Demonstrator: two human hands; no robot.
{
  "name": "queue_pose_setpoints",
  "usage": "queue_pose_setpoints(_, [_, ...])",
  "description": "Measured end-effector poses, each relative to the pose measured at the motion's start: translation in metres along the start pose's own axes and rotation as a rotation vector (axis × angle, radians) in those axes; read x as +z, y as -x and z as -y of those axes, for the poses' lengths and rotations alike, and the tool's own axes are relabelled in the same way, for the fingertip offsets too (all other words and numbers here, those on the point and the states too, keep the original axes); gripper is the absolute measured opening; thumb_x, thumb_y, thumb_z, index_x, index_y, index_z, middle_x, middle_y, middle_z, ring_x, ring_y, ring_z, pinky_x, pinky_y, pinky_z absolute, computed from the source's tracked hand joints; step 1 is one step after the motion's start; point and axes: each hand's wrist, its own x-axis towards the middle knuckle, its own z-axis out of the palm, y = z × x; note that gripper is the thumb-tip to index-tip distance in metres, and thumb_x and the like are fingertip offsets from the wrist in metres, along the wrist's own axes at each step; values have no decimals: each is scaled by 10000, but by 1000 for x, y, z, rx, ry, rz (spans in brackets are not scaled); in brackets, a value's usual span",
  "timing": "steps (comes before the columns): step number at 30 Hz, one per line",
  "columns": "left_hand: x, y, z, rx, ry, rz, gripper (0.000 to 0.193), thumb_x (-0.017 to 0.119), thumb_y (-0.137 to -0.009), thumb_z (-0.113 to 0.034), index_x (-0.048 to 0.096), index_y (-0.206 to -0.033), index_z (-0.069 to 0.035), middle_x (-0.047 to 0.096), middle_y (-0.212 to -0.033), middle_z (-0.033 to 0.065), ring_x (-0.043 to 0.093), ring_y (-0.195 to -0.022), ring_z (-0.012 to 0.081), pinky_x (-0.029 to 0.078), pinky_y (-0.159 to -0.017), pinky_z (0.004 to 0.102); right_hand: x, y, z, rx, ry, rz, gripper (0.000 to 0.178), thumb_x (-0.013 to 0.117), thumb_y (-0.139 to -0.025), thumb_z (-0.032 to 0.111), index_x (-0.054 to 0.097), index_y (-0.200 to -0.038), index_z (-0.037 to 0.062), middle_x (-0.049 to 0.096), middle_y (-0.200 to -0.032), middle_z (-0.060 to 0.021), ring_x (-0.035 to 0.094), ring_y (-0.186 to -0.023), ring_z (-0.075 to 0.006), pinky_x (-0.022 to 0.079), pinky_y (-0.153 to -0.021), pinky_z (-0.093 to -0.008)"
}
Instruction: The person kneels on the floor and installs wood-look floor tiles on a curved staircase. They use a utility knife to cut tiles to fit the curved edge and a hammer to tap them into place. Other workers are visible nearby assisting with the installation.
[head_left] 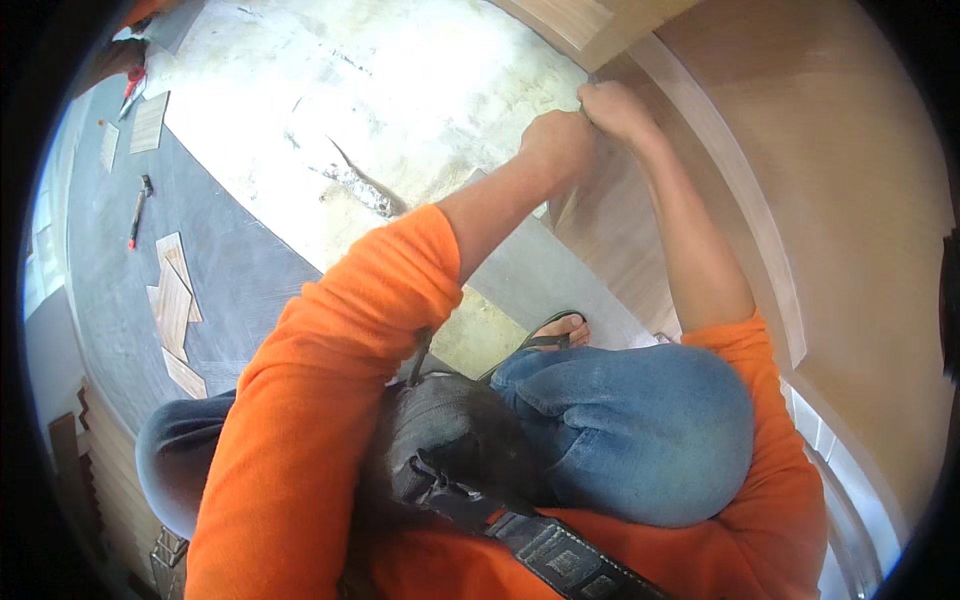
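Note:
I squat with both arms stretched out to the upper right. My left hand (559,145) is closed in a fist, and whatever its fingers may hold is hidden. Right beside it, my right hand (615,108) is closed too, its fingertips turned down and close to the left hand; anything in its grip is too small or covered. Both are by the far end of a wood-look floor plank (628,235) that runs along the wooden baseboard (735,170). A grey strip (570,272) lies alongside the plank, nearer my sandalled foot (565,328).
Bare pale subfloor (440,90) spreads ahead, with a torn patch (365,190). On dark grey sheeting (230,240) to the left lie a hammer (139,212), several plank offcuts (173,305) and a red-handled tool (131,90). Part of another person (115,60) shows at the upper left.

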Motion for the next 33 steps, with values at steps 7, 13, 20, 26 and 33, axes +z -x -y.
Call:
queue_pose_setpoints(7, [14,-3,48,-127,188,-9,324,568,-868,-240,716,-873,48,689,-933,294,677,-916,428,524,-808,486,20,7,48,95,140,-34,523,434,-909,393,716,-1071,-17,654,-1178,-262,626,-1122,-422,467,-971,-501])
queue_pose_setpoints(13, [3,-11,57,-72,286,0,397,579,-915,-315,702,-933,62,683,-985,299,659,-983,435,510,-858,475,6,8,57,33,179,-15,402,535,-828,288,748,-1069,46,697,-1163,-190,659,-1117,-331,494,-925,-423])
queue_pose_setpoints(20, [-16,-9,10,124,13,-59,321,539,-858,-205,699,-928,64,690,-931,290,675,-947,427,530,-854,476,-21,21,29,-11,81,-62,449,482,-874,310,714,-1100,-1,679,-1145,-234,655,-1084,-384,488,-928,-451])
queue_pose_setpoints(26, [10,0,10,47,0,-166,274,528,-854,-183,689,-823,36,697,-874,258,690,-862,415,543,-797,489,-15,46,16,-51,-161,-23,516,442,-944,411,700,-1050,-22,681,-1069,-253,656,-1038,-393,481,-905,-477])
queue_pose_setpoints(33, [-10,-7,66,-281,612,175,386,590,-886,-257,677,-1080,66,707,-934,227,693,-903,348,530,-805,418,85,114,-40,308,-608,-305,515,569,-967,427,577,-1181,-41,654,-1084,-207,650,-984,-332,510,-859,-410])
